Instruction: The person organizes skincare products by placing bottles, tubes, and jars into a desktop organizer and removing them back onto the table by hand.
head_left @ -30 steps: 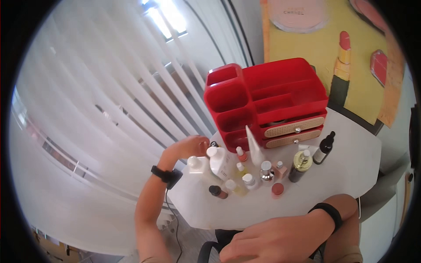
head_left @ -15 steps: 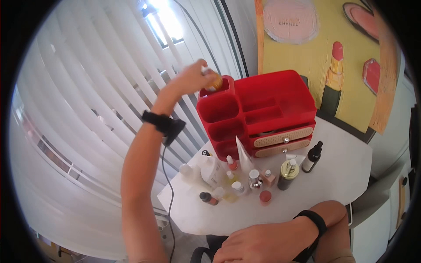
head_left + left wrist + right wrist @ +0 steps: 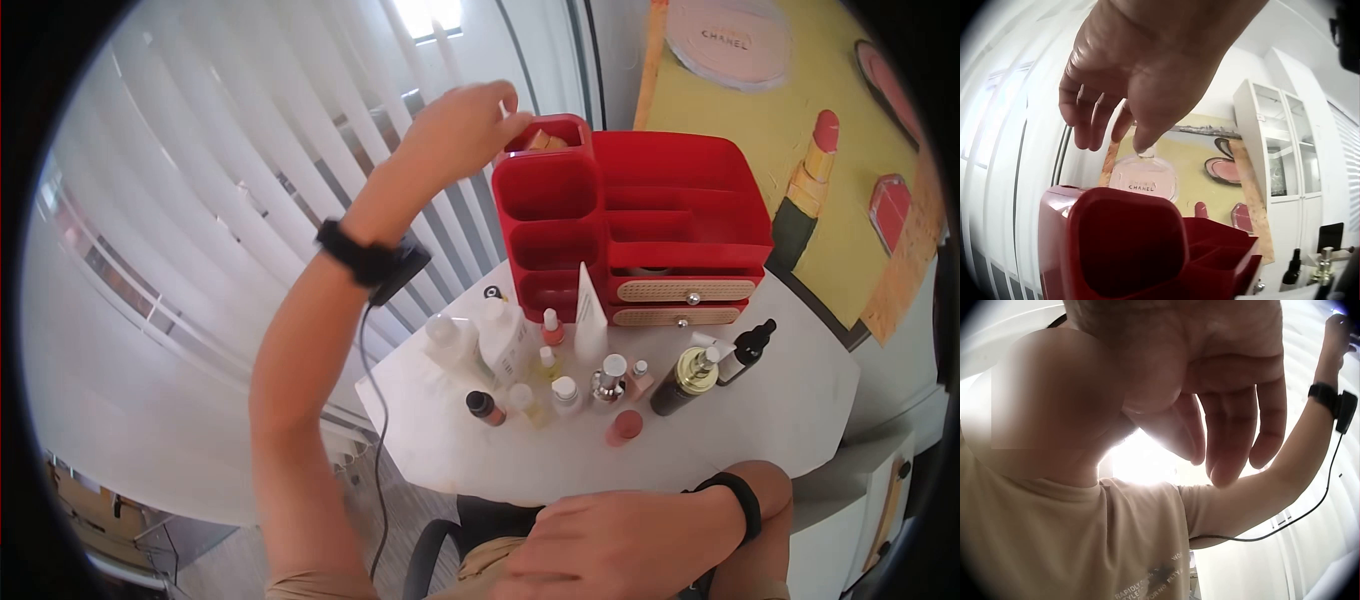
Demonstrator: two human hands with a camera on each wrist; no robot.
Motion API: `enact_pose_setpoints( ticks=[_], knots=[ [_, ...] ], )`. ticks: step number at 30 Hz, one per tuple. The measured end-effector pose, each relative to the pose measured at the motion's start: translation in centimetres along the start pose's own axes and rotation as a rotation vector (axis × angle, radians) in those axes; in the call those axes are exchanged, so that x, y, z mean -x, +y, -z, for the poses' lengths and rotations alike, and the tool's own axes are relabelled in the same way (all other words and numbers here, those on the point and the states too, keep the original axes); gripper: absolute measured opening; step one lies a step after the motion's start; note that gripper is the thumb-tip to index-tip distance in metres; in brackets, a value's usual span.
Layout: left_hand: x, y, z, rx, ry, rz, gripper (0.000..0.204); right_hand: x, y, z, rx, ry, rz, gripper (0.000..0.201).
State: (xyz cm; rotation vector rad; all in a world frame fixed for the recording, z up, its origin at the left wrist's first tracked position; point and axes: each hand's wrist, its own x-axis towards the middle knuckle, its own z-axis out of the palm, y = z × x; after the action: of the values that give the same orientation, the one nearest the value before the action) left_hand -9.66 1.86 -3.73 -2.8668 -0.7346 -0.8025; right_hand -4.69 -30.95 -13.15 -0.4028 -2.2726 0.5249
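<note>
My left hand [image 3: 460, 130] is over the back left compartment of a red cosmetics organizer [image 3: 700, 215]. Its fingers hang loosely bent and hold nothing, as the left wrist view shows. Within that compartment lies a gold-coloured item [image 3: 545, 141], mostly hidden by the walls. Low in the head view, my right hand [image 3: 620, 540] hangs relaxed near my lap, with nothing held; the right wrist view shows its loose fingers [image 3: 1229, 434]. In front of the organizer stand white bottles [image 3: 503, 345], a white tube [image 3: 591, 325], a pump bottle [image 3: 686, 382] and a pink jar [image 3: 625, 428].
A dark dropper bottle [image 3: 748, 354] is at the right of the white table [image 3: 540, 470]. White vertical blinds [image 3: 250, 220] hang on the left, and a painted makeup picture [image 3: 760, 110] stands behind. A cable [image 3: 383, 440] runs down from the left wrist camera.
My left hand rose from beside the white bottles with a gold-and-white item, brought it to the organizer's back left compartment and let it go inside. My right hand stayed low near my lap.
</note>
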Motion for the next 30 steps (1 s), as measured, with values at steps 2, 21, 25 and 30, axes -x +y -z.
enact_pose_setpoints(
  ticks=[2, 21, 25, 30],
  knots=[
    [4.7, -1.0, 1.4, 0.08, -0.146, 0.047, 0.041, 0.6, 0.8, -0.9, 0.13, -0.084, -0.039, 0.035],
    [21.2, -2.6, 0.2, 0.336, -0.459, 0.079, 0.061, -7.5, 15.7, 0.3, 0.865, -0.472, -0.844, 0.06],
    [18.8, -2.2, 4.6, 0.293, -0.382, 0.151, 0.053, -7.0, 16.1, 1.5, 0.773, -0.418, -0.811, 0.059],
    [14.8, -2.0, 10.2, 0.292, -0.11, 0.138, 0.053, -9.3, 9.7, 6.2, 0.773, -0.181, -0.754, 0.053]
  ],
)
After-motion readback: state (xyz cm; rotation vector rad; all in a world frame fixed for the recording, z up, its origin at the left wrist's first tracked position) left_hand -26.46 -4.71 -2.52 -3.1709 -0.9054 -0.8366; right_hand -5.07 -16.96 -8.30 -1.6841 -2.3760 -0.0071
